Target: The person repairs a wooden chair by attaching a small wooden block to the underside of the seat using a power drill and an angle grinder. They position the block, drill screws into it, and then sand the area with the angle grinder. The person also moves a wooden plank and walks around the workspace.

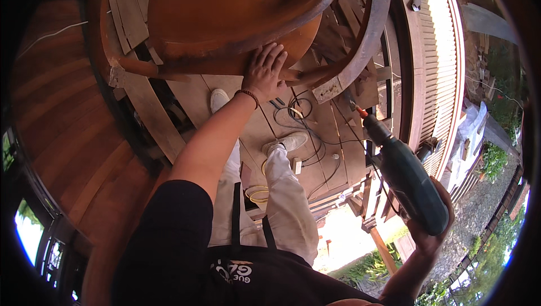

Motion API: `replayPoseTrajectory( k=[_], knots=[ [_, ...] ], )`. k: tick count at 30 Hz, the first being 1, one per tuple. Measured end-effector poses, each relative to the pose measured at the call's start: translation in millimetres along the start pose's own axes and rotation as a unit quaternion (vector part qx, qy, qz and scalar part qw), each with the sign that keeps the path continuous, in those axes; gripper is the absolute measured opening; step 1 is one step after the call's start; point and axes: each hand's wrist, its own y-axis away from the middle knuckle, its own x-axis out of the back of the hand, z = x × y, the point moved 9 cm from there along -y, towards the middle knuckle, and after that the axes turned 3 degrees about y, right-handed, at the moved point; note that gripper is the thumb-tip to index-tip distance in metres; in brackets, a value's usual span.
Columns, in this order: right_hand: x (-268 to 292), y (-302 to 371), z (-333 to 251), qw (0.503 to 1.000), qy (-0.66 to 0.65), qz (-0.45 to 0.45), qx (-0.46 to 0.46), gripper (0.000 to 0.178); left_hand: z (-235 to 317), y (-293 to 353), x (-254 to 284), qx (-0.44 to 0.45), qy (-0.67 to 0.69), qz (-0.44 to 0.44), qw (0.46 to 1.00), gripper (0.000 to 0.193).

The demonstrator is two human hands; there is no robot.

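Observation:
A large curved wooden piece, looking like a chair with a rounded brown panel and bent rails, stands before me. My left hand lies on its near edge, fingers spread over the wood. In my right hand is a dark green power drill, gripped around its rear. Its orange-red front end points up and left. The thin tip is close to the pale end of the right-hand curved rail; whether they touch, I cannot tell.
Black cable and a yellow coil lie by my shoes on the plank floor. Loose boards lie at left. A curved slatted edge runs along the right, with stony ground beyond it.

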Motion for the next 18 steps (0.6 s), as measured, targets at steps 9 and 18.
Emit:
replayPoseTrajectory(
  k=[9,18],
  knots=[
    [-64.4,70.9,142.1,0.942,-0.267,0.144,-0.142,0.089,90.7,-5.8,106.8,0.108,0.44,0.008,0.891,0.057],
    [-73.1,88.3,176.6,0.929,-0.321,0.084,-0.162,0.09,9.3,19.2,128.7,0.357,0.281,0.065,0.888,0.025]
  ],
)
